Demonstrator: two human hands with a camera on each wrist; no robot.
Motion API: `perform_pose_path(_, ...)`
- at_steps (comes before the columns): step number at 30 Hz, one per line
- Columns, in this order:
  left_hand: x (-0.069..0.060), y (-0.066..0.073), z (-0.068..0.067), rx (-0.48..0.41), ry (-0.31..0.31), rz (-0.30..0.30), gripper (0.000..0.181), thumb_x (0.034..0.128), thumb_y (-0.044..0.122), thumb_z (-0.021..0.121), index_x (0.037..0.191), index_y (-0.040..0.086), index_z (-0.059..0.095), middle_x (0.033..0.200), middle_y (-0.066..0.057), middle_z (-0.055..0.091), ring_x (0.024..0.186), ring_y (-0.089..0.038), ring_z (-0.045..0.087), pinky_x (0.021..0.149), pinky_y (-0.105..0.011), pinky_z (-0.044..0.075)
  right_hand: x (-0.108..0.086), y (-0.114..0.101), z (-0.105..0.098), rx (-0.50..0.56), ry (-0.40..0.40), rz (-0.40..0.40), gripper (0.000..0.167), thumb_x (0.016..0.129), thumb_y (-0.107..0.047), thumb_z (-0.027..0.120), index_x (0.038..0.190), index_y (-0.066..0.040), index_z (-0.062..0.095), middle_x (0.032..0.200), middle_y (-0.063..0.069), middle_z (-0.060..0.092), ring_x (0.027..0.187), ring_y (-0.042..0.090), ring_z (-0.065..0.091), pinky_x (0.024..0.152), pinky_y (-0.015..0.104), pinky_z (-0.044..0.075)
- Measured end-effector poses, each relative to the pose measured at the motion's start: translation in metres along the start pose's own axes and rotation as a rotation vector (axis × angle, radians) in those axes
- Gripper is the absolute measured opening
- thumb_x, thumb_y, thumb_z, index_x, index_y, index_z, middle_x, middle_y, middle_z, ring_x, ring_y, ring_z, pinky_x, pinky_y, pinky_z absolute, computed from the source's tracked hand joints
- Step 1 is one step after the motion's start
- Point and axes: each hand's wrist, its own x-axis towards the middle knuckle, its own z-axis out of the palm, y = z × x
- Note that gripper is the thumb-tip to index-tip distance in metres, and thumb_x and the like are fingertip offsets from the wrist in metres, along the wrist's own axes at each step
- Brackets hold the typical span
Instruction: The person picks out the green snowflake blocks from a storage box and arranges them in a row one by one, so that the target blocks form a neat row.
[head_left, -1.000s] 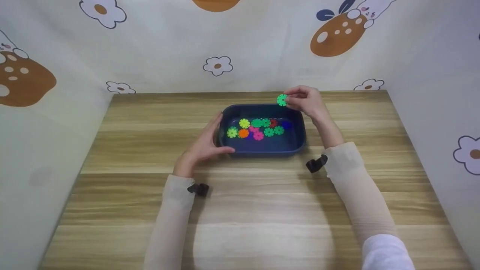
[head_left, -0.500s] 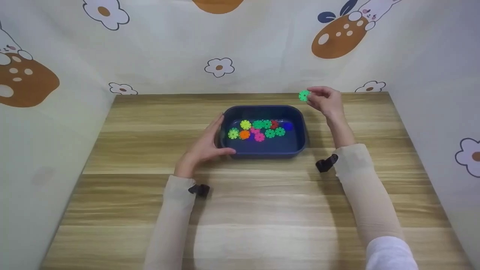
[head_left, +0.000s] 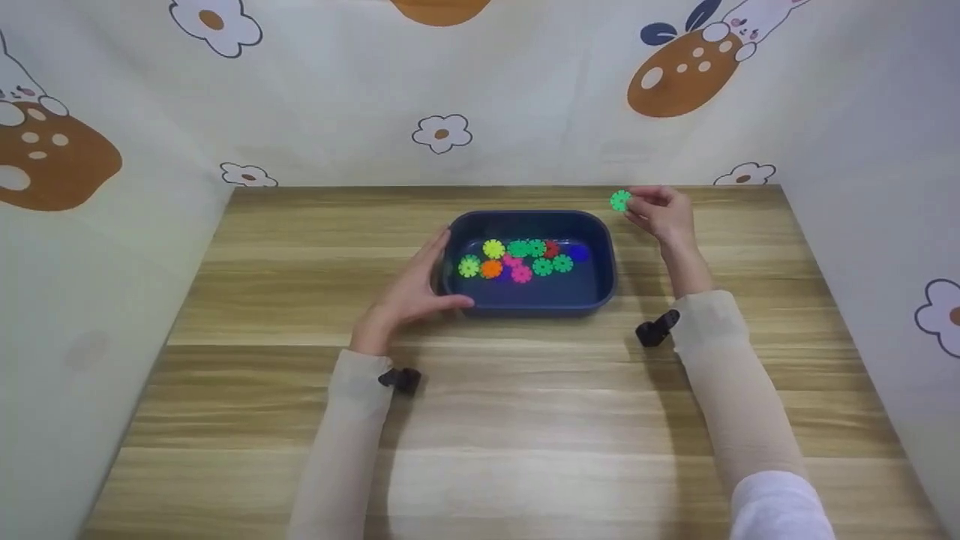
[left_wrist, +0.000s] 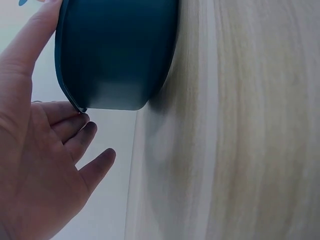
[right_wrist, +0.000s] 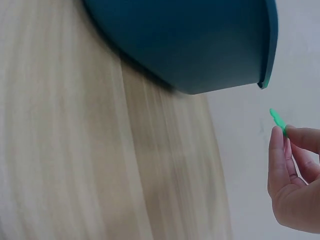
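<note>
Between thumb and fingertips, my right hand (head_left: 666, 217) pinches a bright green notched plastic disc (head_left: 620, 200), behind and to the right of a dark blue tub (head_left: 532, 310). The right wrist view shows this green disc (right_wrist: 278, 120) edge-on, apart from the tub's rim. My left hand (head_left: 409, 292) rests against the tub's left end, thumb along the near rim and fingers stretched along the side. In the left wrist view those fingers look relaxed. Inside the tub lie several similar discs, among them a yellow disc (head_left: 493, 249), an orange disc (head_left: 491, 268) and a pink disc (head_left: 521, 274).
The tub stands on a wood-grain table (head_left: 525, 420). Behind the table hangs a pale cloth (head_left: 330, 97) printed with flowers and rabbits, with more pale cloth on both sides. A small black device (head_left: 657, 328) sits on the right cuff, another black device (head_left: 401, 380) on the left.
The right hand has carried the green disc rightward from over the tub's back rim to beyond its right back corner, dropping slightly at the end. My left hand stays at the tub.
</note>
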Motion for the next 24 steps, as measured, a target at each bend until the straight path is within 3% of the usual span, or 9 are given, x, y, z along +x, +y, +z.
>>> perform_pose_path(8,0.0,0.0,0.001,0.0,0.015,0.003,0.117,0.0752,0.048,0.085,0.162,0.021,0.011,0.17,-0.004,0.009,0.156,-0.028,0.013,0.126,-0.053,0.018,0.004,0.009,-0.003,-0.032,0.02,0.052,0.02,0.088,0.008,0.067,0.107,0.002,0.067,0.083,-0.001,0.066,0.07,0.007,0.069,0.075,0.02,0.061)
perform_pose_path(18,-0.001,0.0,0.001,-0.008,0.005,-0.022,0.118,0.0749,0.049,0.085,0.162,0.026,0.009,0.17,-0.002,0.006,0.157,-0.027,0.011,0.126,-0.054,0.018,0.006,0.014,-0.006,-0.091,0.0,0.091,0.035,0.09,0.007,0.065,0.124,0.01,0.058,0.084,-0.005,0.067,0.07,0.004,0.069,0.074,0.021,0.062)
perform_pose_path(24,-0.001,0.001,0.001,-0.005,0.002,-0.031,0.117,0.075,0.05,0.084,0.162,0.027,0.009,0.17,-0.002,0.006,0.157,-0.027,0.011,0.126,-0.054,0.017,0.006,0.018,-0.01,-0.04,-0.003,0.148,0.036,0.09,0.01,0.062,0.126,0.01,0.058,0.085,-0.003,0.068,0.073,0.007,0.07,0.077,0.021,0.061)
